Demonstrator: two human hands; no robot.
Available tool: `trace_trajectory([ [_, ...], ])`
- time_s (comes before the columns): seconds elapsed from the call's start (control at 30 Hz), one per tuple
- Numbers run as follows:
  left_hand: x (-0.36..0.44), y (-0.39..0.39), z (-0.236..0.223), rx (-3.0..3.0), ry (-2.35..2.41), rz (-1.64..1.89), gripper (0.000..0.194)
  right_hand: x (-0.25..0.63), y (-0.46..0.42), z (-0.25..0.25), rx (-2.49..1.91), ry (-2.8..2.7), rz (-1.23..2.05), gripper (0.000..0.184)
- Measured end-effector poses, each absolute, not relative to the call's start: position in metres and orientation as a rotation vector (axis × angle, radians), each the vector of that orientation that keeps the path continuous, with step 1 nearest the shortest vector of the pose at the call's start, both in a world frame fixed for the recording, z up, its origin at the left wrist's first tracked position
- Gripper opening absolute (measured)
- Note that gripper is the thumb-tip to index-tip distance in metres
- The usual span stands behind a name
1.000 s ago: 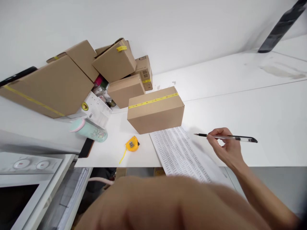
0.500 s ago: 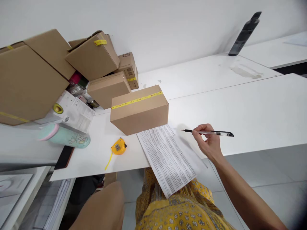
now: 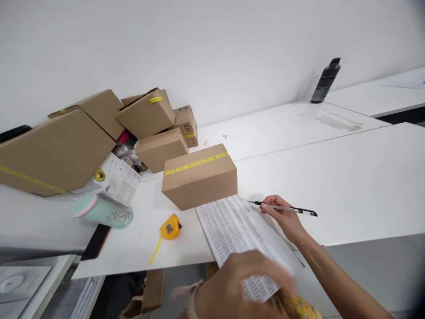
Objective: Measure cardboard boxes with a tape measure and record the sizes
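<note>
My right hand (image 3: 282, 215) is closed around a black-and-clear pen (image 3: 300, 210), whose tip points left over the upper right part of a sheet of paper (image 3: 229, 230). Rows of small handwriting fill much of that sheet, which overhangs the table's front edge. My left hand (image 3: 245, 283), smeared by motion, is over the sheet's lower part and hides some of it. Whether its fingers touch the paper I cannot tell. Just behind the sheet stands a taped cardboard box (image 3: 201, 186). To the left lies a yellow tape measure (image 3: 171, 227) with a short length of tape out.
A mint-green bottle (image 3: 109, 212) with a pink ring is at the table's left end, beside a white printed box (image 3: 121, 179). Several cardboard boxes (image 3: 146, 113) are stacked behind. A dark bottle (image 3: 325, 82) stands far right by the wall. Below, an open carton (image 3: 153, 290) shows.
My left hand has come in from the lower left over the paper. The view has tilted up, so everything sits lower. The pen stays in my right hand, close to the sheet.
</note>
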State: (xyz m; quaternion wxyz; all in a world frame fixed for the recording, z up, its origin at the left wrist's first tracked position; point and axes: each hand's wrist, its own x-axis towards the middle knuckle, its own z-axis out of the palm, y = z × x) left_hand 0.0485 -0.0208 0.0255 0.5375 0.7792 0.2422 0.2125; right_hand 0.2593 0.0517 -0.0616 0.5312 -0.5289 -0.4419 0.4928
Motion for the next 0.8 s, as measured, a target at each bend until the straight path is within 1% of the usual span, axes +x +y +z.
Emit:
trace_trajectory([
  [0.07, 0.055, -0.02, -0.001, 2.032, 0.762, 0.348, 0.098, 0.255, 0.058, -0.065, -1.26, -1.076, 1.174, 0.038],
  [0.1, 0.058, -0.02, -0.015, 2.146, 0.871, 0.23, 0.112, 0.252, 0.06, -0.067, -1.247, -1.089, 1.194, 0.038],
  [0.13, 0.06, -0.02, -0.028, 2.258, 0.962, 0.11, 0.12, 0.25, 0.063, -0.069, -1.234, -1.106, 1.228, 0.038],
  [0.17, 0.061, -0.02, -0.04, 2.357, 1.022, 0.003, 0.122, 0.248, 0.065, -0.071, -1.228, -1.125, 1.269, 0.04],
  [0.27, 0.053, -0.019, -0.063, 2.534, 1.06, -0.111, 0.114, 0.243, 0.068, -0.08, -1.253, -1.177, 1.353, 0.045],
  [0.37, 0.039, -0.014, -0.064, 2.555, 1.059, -0.115, 0.11, 0.24, 0.069, -0.09, -1.296, -1.242, 1.292, 0.043],
  [0.4, 0.035, -0.012, -0.061, 2.525, 1.05, -0.093, 0.104, 0.24, 0.068, -0.092, -1.314, -1.266, 1.259, 0.041],
  [0.43, 0.032, -0.008, -0.056, 2.47, 1.042, -0.051, 0.093, 0.24, 0.068, -0.095, -1.334, -1.287, 1.228, 0.04],
  [0.47, 0.03, -0.003, -0.05, 2.388, 1.054, 0.024, 0.076, 0.24, 0.068, -0.097, -1.351, -1.303, 1.203, 0.04],
  [0.53, 0.028, 0.009, -0.033, 2.137, 1.144, 0.289, 0.039, 0.24, 0.067, -0.1, -1.362, -1.312, 1.171, 0.038],
  [0.57, 0.027, 0.016, -0.022, 1.962, 1.206, 0.47, 0.026, 0.239, 0.067, -0.1, -1.351, -1.308, 1.161, 0.037],
  [0.6, 0.027, 0.022, -0.008, 1.769, 1.243, 0.659, 0.022, 0.239, 0.066, -0.1, -1.338, -1.299, 1.152, 0.036],
  [0.63, 0.025, 0.026, 0.007, 1.566, 1.215, 0.813, 0.023, 0.238, 0.066, -0.099, -1.326, -1.29, 1.148, 0.035],
  [0.7, 0.019, 0.027, 0.041, 1.209, 0.986, 1.015, 0.034, 0.237, 0.064, -0.097, -1.317, -1.277, 1.164, 0.034],
  [0.73, 0.014, 0.02, 0.058, 1.074, 0.841, 1.049, 0.046, 0.236, 0.064, -0.096, -1.32, -1.273, 1.182, 0.033],
  [0.77, 0.008, 0.009, 0.075, 1.026, 0.742, 0.996, 0.06, 0.236, 0.063, -0.095, -1.325, -1.273, 1.198, 0.033],
  [0.8, 0.001, -0.006, 0.089, 1.012, 0.691, 0.963, 0.067, 0.235, 0.063, -0.094, -1.33, -1.273, 1.207, 0.033],
])
